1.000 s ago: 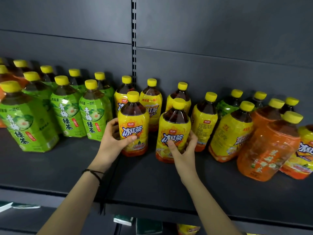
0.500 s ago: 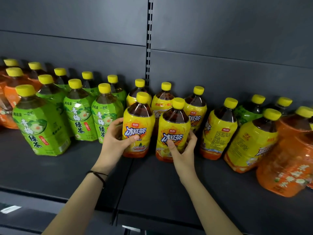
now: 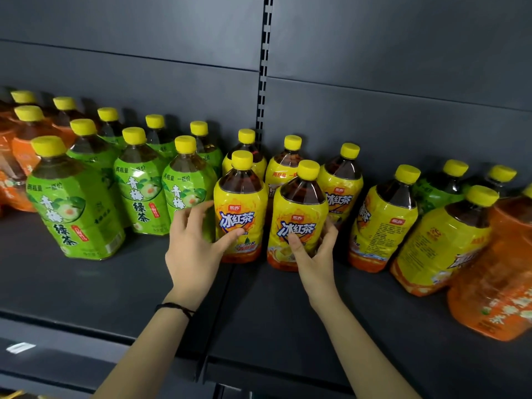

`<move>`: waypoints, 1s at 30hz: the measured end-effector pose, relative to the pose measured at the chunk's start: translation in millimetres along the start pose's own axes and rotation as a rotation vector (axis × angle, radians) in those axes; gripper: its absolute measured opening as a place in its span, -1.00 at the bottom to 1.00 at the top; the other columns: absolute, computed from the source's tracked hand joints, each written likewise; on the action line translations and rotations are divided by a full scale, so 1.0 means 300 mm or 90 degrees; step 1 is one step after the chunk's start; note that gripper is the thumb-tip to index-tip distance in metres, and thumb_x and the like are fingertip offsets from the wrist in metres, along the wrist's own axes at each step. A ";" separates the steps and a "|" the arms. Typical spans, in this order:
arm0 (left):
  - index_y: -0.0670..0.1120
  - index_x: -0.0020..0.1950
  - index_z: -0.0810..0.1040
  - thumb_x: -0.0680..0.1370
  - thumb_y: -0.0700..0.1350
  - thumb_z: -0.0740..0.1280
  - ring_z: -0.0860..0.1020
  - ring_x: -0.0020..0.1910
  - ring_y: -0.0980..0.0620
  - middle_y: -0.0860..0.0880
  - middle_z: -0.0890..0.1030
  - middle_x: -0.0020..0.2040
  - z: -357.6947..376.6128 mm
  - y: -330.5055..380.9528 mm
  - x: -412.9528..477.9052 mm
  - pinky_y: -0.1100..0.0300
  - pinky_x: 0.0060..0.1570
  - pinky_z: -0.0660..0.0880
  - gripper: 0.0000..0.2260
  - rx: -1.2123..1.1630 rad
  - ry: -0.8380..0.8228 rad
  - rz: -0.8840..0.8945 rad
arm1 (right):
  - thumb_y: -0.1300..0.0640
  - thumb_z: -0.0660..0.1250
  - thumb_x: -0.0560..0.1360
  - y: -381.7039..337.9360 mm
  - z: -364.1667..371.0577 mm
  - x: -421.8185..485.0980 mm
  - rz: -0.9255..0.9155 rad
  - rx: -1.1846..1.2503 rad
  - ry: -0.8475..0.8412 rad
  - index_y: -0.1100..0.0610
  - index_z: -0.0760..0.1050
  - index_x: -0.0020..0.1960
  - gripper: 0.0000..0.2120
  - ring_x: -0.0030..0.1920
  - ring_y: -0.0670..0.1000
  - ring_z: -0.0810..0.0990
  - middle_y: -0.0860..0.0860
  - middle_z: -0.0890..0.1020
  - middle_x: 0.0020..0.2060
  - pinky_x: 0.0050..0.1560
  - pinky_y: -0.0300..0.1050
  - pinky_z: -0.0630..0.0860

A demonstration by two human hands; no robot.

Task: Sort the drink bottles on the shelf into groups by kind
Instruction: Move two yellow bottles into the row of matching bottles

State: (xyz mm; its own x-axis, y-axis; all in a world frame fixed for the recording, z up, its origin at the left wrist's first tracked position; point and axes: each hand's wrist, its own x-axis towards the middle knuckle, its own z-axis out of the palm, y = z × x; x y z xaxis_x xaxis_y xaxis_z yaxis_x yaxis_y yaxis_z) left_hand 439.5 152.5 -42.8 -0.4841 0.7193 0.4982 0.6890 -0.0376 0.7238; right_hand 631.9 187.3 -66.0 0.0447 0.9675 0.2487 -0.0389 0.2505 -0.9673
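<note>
Two yellow iced-tea bottles with yellow caps stand side by side at the shelf's middle front. My left hand (image 3: 195, 249) is beside the left yellow bottle (image 3: 240, 197): the thumb touches its label, and the blurred fingers are spread off its left side. My right hand (image 3: 313, 251) wraps the right yellow bottle (image 3: 299, 208), thumb on the front and fingers round its right side. Three more yellow bottles (image 3: 339, 191) stand behind them. Several green-tea bottles (image 3: 72, 203) are grouped to the left.
Orange bottles sit at the far left (image 3: 20, 156) and far right (image 3: 501, 269). More yellow bottles (image 3: 383, 220) lean at the right, with green ones (image 3: 434, 191) behind them. The dark shelf (image 3: 115, 283) has a seam below my hands. A slotted post (image 3: 263, 82) runs up the back wall.
My left hand's fingers have come off the left yellow bottle's side and spread apart. The two front yellow bottles now stand closer together. My right hand keeps its grip.
</note>
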 end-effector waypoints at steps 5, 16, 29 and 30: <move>0.12 0.30 0.39 0.35 0.23 0.44 0.51 -0.10 0.11 0.12 0.51 0.08 0.022 0.000 0.014 0.10 -0.22 0.48 -0.43 -0.038 -0.014 -0.030 | -0.07 0.40 0.37 -0.004 0.007 0.019 0.017 0.000 -0.032 -0.30 0.10 0.33 -0.34 0.17 -0.32 0.48 -0.26 0.42 0.22 -0.04 -0.37 0.54; 0.11 0.35 0.37 0.43 0.27 0.35 0.52 0.10 0.07 0.11 0.49 0.19 0.059 0.017 0.021 0.13 -0.21 0.41 -0.46 0.015 0.012 -0.035 | -0.19 0.41 0.42 0.014 0.065 0.091 -0.007 -0.200 0.064 -0.05 0.12 0.51 -0.22 0.42 0.09 0.28 0.02 0.31 0.41 0.35 0.06 0.33; -0.01 0.33 0.31 0.40 0.10 0.47 0.49 0.20 -0.02 0.02 0.42 0.30 0.113 0.016 -0.042 0.00 -0.09 0.49 -0.41 -0.026 -0.015 -0.120 | -0.10 0.42 0.44 -0.021 0.044 0.070 0.019 -0.164 0.017 -0.13 0.06 0.53 -0.21 0.38 -0.03 0.37 -0.07 0.36 0.41 0.31 0.01 0.43; -0.01 0.31 0.32 0.39 0.10 0.49 0.50 0.17 -0.01 0.01 0.43 0.27 0.110 0.015 -0.035 0.01 -0.10 0.50 -0.41 -0.034 -0.018 -0.119 | -0.10 0.42 0.44 -0.029 0.044 0.067 0.023 -0.166 0.012 -0.13 0.05 0.53 -0.20 0.38 -0.03 0.37 -0.07 0.36 0.41 0.31 0.00 0.43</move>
State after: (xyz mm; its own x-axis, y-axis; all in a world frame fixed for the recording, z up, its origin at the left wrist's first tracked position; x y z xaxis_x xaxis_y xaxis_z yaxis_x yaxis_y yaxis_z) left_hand 465.5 167.6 -60.6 -0.5856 0.7362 0.3392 0.5578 0.0624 0.8276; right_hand 620.0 205.1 -51.9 0.0667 0.9743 0.2151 0.2171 0.1963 -0.9562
